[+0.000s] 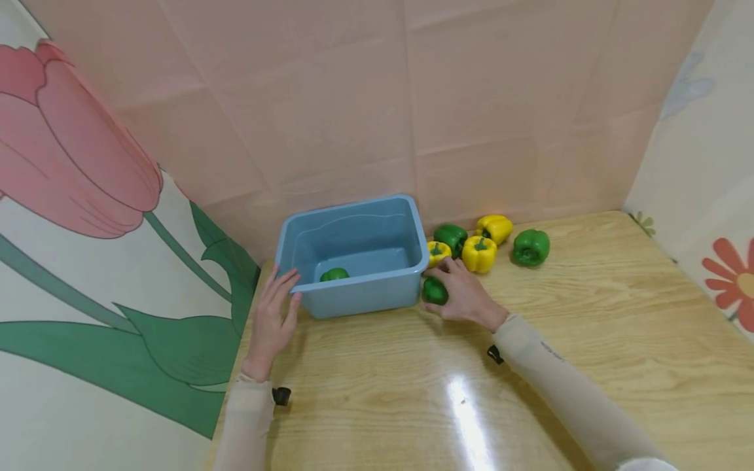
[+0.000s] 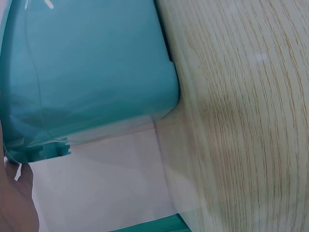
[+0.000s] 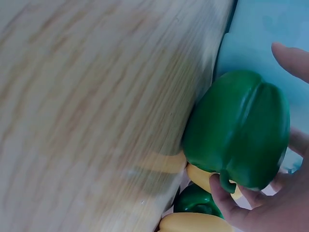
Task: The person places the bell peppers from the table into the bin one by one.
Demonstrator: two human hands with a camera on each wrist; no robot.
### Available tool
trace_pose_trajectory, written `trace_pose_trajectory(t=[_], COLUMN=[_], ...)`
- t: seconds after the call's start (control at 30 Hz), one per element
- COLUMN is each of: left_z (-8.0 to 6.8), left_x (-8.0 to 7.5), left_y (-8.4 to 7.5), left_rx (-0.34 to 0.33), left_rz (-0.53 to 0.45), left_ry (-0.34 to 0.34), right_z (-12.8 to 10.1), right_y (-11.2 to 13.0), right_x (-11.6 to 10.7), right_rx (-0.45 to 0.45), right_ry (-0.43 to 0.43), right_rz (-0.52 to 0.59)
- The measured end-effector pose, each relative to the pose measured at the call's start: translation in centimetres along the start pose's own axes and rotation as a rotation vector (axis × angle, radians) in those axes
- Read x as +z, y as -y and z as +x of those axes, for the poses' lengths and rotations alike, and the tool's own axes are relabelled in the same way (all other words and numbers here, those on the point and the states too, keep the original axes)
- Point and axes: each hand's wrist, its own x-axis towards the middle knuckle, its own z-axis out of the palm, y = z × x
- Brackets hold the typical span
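A blue plastic tub stands near the back wall, with one green pepper lying inside it. My left hand rests with straight fingers against the tub's front left corner; the left wrist view shows only the tub wall and a bit of the hand. My right hand grips another green pepper on the table, right beside the tub's right wall. In the right wrist view that green pepper sits between a finger and the thumb.
Several loose peppers lie behind my right hand: yellow ones and green ones. The wooden table ends at paper walls on the left, back and right.
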Motion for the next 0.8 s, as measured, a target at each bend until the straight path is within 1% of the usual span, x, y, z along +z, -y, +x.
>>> trace_pose_trajectory(t=[0.43,0.53,0.8], left_z=[-0.12,-0.15,0.02], left_x=[0.2,0.2,0.11], left_y=[0.16,0.14,0.01], left_rx=[0.004,0.005,0.003], left_rz=[0.0,-0.002,-0.003], left_ry=[-0.003,-0.007,0.004], right_z=[0.05,-0.01,-0.12], right_y=[-0.15,-0.16,-0.11], right_x=[0.74,0.84,1.03], right_rx=[-0.032,-0.026,0.004], right_ry=[-0.01,-0.008,0.035], right_rz=[-0.066,-0.066,-0.05])
